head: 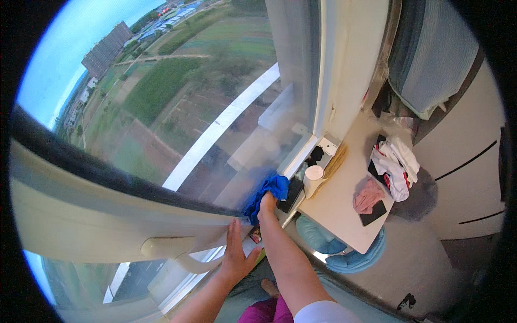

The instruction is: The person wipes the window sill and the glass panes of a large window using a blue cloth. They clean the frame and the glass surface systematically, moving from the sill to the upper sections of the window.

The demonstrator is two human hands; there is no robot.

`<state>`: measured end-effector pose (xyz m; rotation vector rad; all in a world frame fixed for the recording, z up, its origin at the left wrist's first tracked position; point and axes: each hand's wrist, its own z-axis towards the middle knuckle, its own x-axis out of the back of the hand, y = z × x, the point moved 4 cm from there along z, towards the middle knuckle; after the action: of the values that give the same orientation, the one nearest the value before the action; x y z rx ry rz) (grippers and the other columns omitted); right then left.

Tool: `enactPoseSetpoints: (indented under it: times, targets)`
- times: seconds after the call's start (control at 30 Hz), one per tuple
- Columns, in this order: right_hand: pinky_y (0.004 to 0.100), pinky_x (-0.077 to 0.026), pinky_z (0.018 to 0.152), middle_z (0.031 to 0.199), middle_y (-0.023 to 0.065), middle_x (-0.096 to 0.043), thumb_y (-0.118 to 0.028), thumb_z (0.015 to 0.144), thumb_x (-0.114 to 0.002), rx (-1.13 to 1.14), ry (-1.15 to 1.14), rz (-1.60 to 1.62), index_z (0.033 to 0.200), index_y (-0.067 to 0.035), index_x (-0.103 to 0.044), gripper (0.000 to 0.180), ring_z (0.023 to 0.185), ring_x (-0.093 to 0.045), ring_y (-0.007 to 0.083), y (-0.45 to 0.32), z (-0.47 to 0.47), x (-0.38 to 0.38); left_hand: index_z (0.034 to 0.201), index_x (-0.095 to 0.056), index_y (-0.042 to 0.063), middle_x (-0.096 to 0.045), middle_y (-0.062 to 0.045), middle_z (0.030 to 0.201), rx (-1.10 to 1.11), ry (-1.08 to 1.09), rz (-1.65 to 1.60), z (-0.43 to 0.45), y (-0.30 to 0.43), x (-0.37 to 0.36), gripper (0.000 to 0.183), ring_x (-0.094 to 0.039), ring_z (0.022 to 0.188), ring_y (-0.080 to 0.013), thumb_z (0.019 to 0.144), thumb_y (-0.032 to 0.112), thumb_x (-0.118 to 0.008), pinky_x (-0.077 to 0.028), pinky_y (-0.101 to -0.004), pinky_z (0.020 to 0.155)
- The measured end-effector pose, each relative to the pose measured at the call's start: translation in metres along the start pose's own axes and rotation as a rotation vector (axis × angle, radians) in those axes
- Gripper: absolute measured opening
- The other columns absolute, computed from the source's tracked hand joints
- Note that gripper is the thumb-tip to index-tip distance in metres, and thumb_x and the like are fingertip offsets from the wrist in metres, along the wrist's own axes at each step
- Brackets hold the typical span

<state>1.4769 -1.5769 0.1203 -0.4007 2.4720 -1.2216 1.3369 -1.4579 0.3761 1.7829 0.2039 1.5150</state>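
My right hand [267, 205] grips a bunched blue cloth [275, 185] against the lower corner of a window pane [226, 149], just above the sill. My left hand [238, 252] rests with spread fingers on the pale window frame [169, 226], holding nothing. Left of that hand, a curved cream window handle [194, 264] sticks out from the frame. Part of the blue cloth is hidden behind my right hand.
A white cup-like container [314, 177] and a black box [291, 195] stand near the sill. On the table [323, 210] lie a pink cloth [368, 196], a dark flat object [373, 214] and piled clothes [398, 165]. A light-blue chair [363, 256] is beneath its edge.
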Motion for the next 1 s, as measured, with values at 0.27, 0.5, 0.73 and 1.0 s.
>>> enactPoseSetpoints:
  times: [0.27, 0.5, 0.73, 1.0]
  targets:
    - [0.0298, -0.049, 0.076, 0.087, 0.0036, -0.059, -0.019, 0.095, -0.053, 0.087, -0.580, 0.395, 0.100, -0.011, -0.058, 0.011, 0.083, -0.059, 0.0174, -0.187, -0.192, -0.015, 0.143, -0.036, -0.002, -0.040, -0.029, 0.143, -0.144, -0.056, -0.142, -0.056, 0.070, 0.061, 0.075, -0.039, 0.133, -0.0464, 0.082, 0.017, -0.074, -0.033, -0.0495, 0.110]
    - [0.0465, -0.028, 0.108, 0.136, 0.0241, -0.042, -0.017, 0.078, -0.072, 1.250, -0.526, -0.163, 0.138, -0.010, -0.053, 0.063, 0.127, -0.040, 0.0404, -0.380, -0.349, -0.055, 0.113, -0.064, 0.002, -0.064, -0.020, 0.118, -0.652, 0.445, -0.004, -0.088, 0.188, 0.205, 0.031, -0.062, 0.109, -0.0369, 0.082, 0.005, -0.069, -0.049, -0.0470, 0.095]
    - [0.0390, -0.042, 0.100, 0.128, 0.0211, -0.052, 0.001, 0.082, -0.065, 0.939, -0.909, 0.021, 0.137, -0.004, -0.051, 0.056, 0.114, -0.053, 0.0362, -0.361, -0.351, -0.022, 0.107, -0.064, 0.004, -0.062, -0.020, 0.121, -0.661, 0.951, 0.267, -0.122, 0.206, 0.300, 0.025, -0.054, 0.117, -0.0398, 0.083, 0.007, -0.064, -0.042, -0.0491, 0.100]
    - [0.0370, -0.038, 0.107, 0.134, 0.0206, -0.052, 0.005, 0.085, -0.061, 0.888, -0.897, -0.218, 0.141, -0.003, -0.046, 0.058, 0.123, -0.052, 0.0328, -0.347, -0.323, 0.010, 0.125, -0.058, 0.001, -0.039, -0.023, 0.147, -0.654, 1.069, 0.390, -0.109, 0.187, 0.327, 0.041, -0.034, 0.137, -0.0442, 0.084, 0.006, -0.057, -0.032, -0.0513, 0.110]
